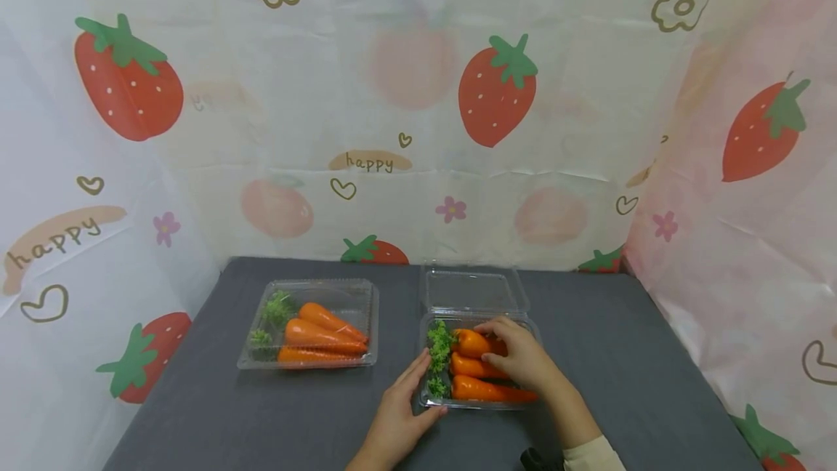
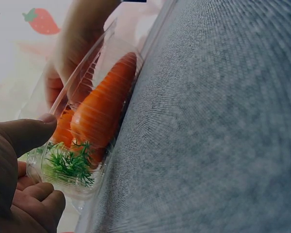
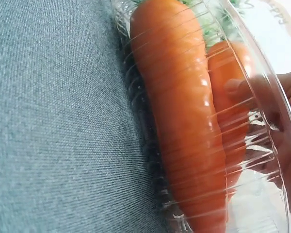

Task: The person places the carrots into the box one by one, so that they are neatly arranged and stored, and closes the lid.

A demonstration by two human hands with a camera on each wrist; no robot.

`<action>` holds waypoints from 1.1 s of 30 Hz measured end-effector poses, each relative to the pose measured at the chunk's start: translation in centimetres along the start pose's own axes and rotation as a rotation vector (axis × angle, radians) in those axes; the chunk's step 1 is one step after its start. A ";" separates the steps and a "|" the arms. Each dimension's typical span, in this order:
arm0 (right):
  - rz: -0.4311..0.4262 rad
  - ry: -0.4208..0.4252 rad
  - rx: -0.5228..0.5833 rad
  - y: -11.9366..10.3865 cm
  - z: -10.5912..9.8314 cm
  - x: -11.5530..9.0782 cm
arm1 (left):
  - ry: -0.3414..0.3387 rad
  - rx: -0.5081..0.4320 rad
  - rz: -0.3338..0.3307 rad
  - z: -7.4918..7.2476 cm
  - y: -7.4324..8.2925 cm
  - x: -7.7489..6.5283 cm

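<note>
A clear plastic box with its lid folded back holds three orange carrots and green sprigs of leaves. My right hand reaches inside and grips the farthest carrot between thumb and fingers. Nearer lie the middle carrot and the front carrot, whose side fills much of the right wrist view. At the near left corner, my left hand holds the box between its thumb and fingers. The left wrist view shows its thumb at the rim and its other fingers bent.
To the left stands a second clear box, closed, with three carrots and green leaves inside. Both boxes rest on a grey cloth-covered table. Strawberry-printed sheets hang behind and at both sides. A small black object lies by the right forearm.
</note>
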State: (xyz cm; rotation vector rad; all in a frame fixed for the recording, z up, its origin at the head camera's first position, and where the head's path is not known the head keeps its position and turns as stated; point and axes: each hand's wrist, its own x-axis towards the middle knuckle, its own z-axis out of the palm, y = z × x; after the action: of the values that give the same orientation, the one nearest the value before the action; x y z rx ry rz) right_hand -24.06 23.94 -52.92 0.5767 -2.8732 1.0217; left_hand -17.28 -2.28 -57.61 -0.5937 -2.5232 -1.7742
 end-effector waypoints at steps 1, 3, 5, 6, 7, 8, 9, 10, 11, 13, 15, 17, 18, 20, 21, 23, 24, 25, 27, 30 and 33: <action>0.003 -0.001 0.001 0.0 0.0 0.0 | -0.001 -0.002 -0.002 0.0 0.0 0.0; 0.008 -0.005 0.001 0.1 0.0 0.0 | -0.003 -0.003 -0.008 0.0 0.0 0.0; 0.011 -0.010 0.002 0.1 0.0 0.1 | -0.006 -0.004 -0.014 0.0 0.0 0.0; 0.011 -0.012 0.006 0.1 0.0 0.1 | -0.008 -0.004 -0.016 0.0 0.0 0.0; 0.010 -0.014 0.007 0.2 -0.1 0.1 | -0.009 -0.005 -0.018 0.0 0.0 0.0; 0.011 -0.016 0.011 0.2 -0.1 0.0 | -0.010 -0.005 -0.019 0.0 0.0 0.0; 0.011 -0.017 0.019 0.2 -0.2 0.0 | -0.010 -0.005 -0.020 0.0 0.1 0.0; 0.009 -0.018 0.026 0.2 -0.3 0.0 | -0.010 -0.005 -0.020 0.0 0.1 0.0; 0.007 -0.017 0.033 0.2 -0.4 -0.1 | -0.009 -0.005 -0.019 0.0 0.1 0.0; 0.000 -0.014 0.044 0.1 -0.6 -0.1 | -0.007 -0.007 -0.016 0.0 0.2 0.0; -0.003 -0.009 0.053 0.0 -0.9 -0.2 | -0.004 -0.008 -0.012 0.0 0.3 0.0; -0.007 -0.001 0.054 -0.1 -1.2 -0.2 | -0.002 -0.009 -0.009 0.0 0.4 0.1; -0.007 0.002 0.053 -0.2 -1.3 -0.2 | -0.001 -0.008 -0.008 0.0 0.4 0.1; -0.006 0.009 0.050 -0.3 -1.5 -0.3 | 0.000 -0.006 -0.005 0.0 0.4 0.1; -0.008 0.013 0.051 -0.3 -1.6 -0.3 | 0.000 -0.006 -0.004 0.0 0.4 0.1; -0.021 0.023 0.043 -0.3 -1.9 -0.4 | 0.000 -0.003 0.000 0.0 0.4 0.1; -0.025 0.028 0.038 -0.3 -2.0 -0.4 | 0.000 -0.002 0.003 0.0 0.3 0.1; -0.031 0.033 0.037 -0.2 -2.1 -0.5 | 0.000 -0.002 0.005 0.0 0.3 0.1; -0.046 0.046 0.035 -0.2 -2.3 -0.6 | 0.000 -0.004 0.005 0.0 0.2 0.1; -0.075 0.065 0.002 0.0 -2.7 -0.7 | 0.002 -0.004 0.006 0.0 0.1 0.1; -0.110 0.093 -0.039 0.2 -3.2 -0.8 | 0.008 -0.001 0.019 -0.1 0.0 0.1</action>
State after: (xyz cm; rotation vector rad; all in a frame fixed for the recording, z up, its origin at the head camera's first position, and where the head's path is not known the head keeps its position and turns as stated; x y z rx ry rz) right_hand -23.71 26.33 -50.66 0.6587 -2.7408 0.9487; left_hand -17.34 -2.32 -57.57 -0.6074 -2.5025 -1.7678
